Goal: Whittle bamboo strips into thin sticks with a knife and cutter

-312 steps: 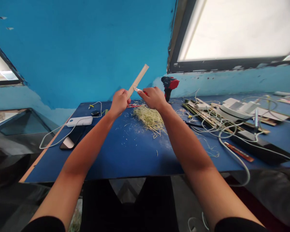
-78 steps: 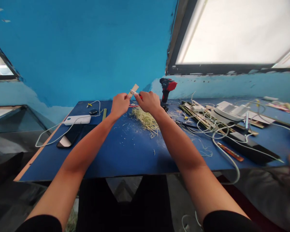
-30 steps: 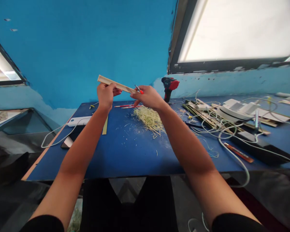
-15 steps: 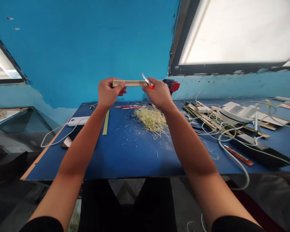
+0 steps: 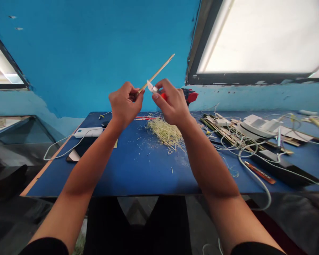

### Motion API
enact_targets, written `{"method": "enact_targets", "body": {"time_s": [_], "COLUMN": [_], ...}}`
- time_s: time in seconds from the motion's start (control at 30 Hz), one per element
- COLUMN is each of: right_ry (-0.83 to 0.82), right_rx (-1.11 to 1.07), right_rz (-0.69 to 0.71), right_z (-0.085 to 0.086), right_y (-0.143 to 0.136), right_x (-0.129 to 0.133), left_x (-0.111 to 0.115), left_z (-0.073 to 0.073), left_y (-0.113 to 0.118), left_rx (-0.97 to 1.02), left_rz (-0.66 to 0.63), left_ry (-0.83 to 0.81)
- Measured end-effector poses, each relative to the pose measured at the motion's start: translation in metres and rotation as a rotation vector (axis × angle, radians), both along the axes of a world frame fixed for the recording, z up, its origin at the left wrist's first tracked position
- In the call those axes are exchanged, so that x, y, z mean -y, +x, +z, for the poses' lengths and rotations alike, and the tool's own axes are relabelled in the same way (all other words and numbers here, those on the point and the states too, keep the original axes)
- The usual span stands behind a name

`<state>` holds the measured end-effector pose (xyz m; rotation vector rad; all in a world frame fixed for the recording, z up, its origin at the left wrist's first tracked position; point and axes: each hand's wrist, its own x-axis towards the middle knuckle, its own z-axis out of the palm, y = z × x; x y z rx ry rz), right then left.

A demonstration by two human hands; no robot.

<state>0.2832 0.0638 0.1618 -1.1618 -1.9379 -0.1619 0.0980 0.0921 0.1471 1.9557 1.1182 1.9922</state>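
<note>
My left hand [image 5: 126, 102] is closed round the lower end of a pale bamboo strip [image 5: 161, 69], which slants up to the right with its narrow edge toward me. In my right hand [image 5: 171, 101] is a knife [image 5: 151, 86] with a short blade and a red-orange part at the handle. The blade points up and left, close beside the strip; I cannot tell whether it touches. Both hands are above the blue table [image 5: 138, 173]. Under them lies a heap of thin pale shavings [image 5: 166, 132].
A white power strip [image 5: 88, 132] and a dark phone-like object are at the left. To the right lie tangled white cables [image 5: 244, 147], bamboo strips, a grey-white boat-like model [image 5: 257, 127] and an orange-brown cutter [image 5: 259, 173]. A red and black tool [image 5: 190, 95] stands behind my right hand.
The bamboo strip was level between both hands; now only my left hand holds it, tilted up and edge-on. My right hand has come off its end, and the knife has swung toward it.
</note>
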Motion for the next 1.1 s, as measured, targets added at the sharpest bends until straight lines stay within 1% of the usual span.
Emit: {"method": "enact_targets", "body": {"time_s": [0.03,0.1,0.27,0.57,0.63,0.73,0.8,0.87,0.97,1.1], "right_ry": [-0.016,-0.036,-0.044,-0.011,-0.016,-0.025,-0.016,0.0,0.033,0.114], "right_rx": [0.032,0.089,0.146,0.058,0.071,0.128,0.145,0.13,0.066,-0.075], "right_rz": [0.022,0.023,-0.014,-0.082,-0.048,0.029,0.044,0.033,0.006,-0.039], "right_z": [0.001,0.002,0.001,0.006,0.007,0.008,0.008,0.008,0.007,0.005], "right_y": [-0.004,-0.009,-0.01,0.014,0.013,0.002,-0.005,-0.006,0.007,0.037], "right_x": [0.005,0.009,0.007,-0.006,-0.002,0.009,0.015,0.016,0.003,-0.026], "left_x": [0.002,0.006,0.014,0.022,0.024,0.027,0.027,0.024,0.019,0.015], "left_z": [0.001,0.003,0.007,0.002,0.003,0.005,0.005,0.004,0.001,-0.004], "left_y": [0.001,0.002,0.005,0.012,0.013,0.012,0.012,0.013,0.016,0.018], "left_rx": [0.005,0.019,0.055,0.048,0.063,0.078,0.077,0.085,0.111,0.116], "left_rz": [0.005,0.008,-0.005,-0.069,-0.07,-0.068,-0.071,-0.091,-0.145,-0.183], "left_ry": [0.0,-0.008,-0.016,0.038,0.027,0.003,0.017,0.058,0.147,0.254]}}
